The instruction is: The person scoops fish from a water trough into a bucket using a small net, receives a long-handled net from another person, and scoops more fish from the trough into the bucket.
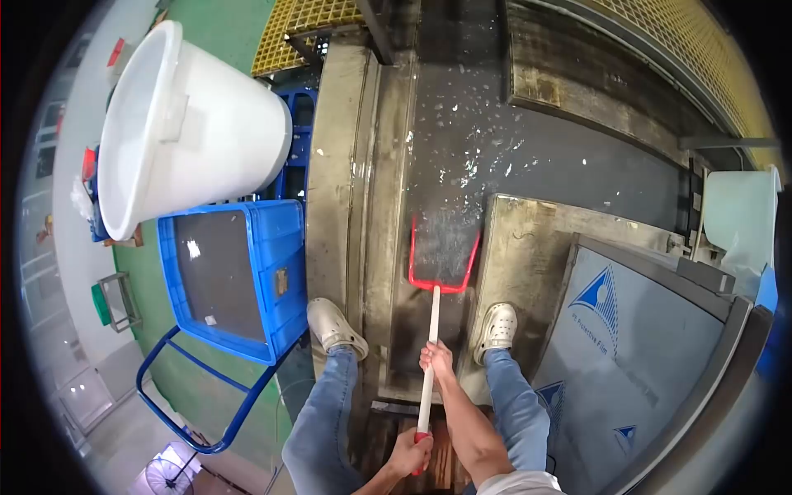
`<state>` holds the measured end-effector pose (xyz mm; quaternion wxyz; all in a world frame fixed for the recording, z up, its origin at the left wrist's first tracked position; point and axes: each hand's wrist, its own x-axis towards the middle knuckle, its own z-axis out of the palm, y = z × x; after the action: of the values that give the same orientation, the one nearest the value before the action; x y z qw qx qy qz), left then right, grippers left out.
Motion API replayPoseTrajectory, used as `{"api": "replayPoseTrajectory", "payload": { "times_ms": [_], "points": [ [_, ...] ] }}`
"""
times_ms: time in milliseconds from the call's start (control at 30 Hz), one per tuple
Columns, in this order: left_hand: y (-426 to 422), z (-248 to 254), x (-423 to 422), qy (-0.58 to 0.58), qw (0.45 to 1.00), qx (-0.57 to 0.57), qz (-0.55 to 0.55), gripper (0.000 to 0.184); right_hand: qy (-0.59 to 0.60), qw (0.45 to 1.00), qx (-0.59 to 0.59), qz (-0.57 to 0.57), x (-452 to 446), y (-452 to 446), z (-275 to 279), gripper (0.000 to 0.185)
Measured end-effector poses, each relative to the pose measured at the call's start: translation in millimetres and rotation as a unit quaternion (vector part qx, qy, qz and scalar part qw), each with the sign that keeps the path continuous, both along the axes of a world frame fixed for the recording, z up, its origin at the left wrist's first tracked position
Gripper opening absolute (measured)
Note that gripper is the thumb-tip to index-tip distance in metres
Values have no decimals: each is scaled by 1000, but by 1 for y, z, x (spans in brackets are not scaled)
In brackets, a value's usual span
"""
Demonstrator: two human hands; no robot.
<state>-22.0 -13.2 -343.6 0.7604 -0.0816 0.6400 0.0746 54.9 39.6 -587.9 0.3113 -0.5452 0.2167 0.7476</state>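
Note:
A long-handled net [443, 288] with a red, open-fronted frame reaches forward into a channel of dark water [561, 153]. Its mesh is hard to make out against the water. My right hand [437, 360] is wrapped around the white handle [427, 388] at about its middle. Lower down, near the red grip at the handle's end, my left hand [410, 452] is closed on the same pole. Many small pale, shiny bits [470, 157] float on the water ahead of the frame.
My feet straddle the channel on metal ledges [337, 206]. To the left, a blue bin [280, 272] of grey liquid stands by a blue trolley handle [235, 425] and a large white tub [223, 115]. A film-covered metal panel [652, 346] stands right; yellow grating [693, 49] lies beyond.

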Motion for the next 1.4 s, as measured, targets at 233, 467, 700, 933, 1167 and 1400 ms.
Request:
{"api": "replayPoseTrajectory", "payload": {
  "times_ms": [233,467,700,933,1167,1400],
  "points": [
    [-7,21,-7,-17,998,47,48,11,-16,998,41,41,-5,18,31,10],
    [4,102,-24,-20,991,125,54,11,-4,993,109,43,-16,61,123,30],
    [67,275,-49,18,971,159,180,12,-23,987,140,72,-55,146,304,9],
    [153,490,-157,-27,981,131,140,15,-49,984,160,53,-140,218,494,7],
    [167,647,-256,-2,973,225,45,18,-29,979,189,74,-245,253,652,6],
    [153,759,-334,-29,956,262,129,24,-26,934,306,186,-343,261,783,9]
  ]
}}
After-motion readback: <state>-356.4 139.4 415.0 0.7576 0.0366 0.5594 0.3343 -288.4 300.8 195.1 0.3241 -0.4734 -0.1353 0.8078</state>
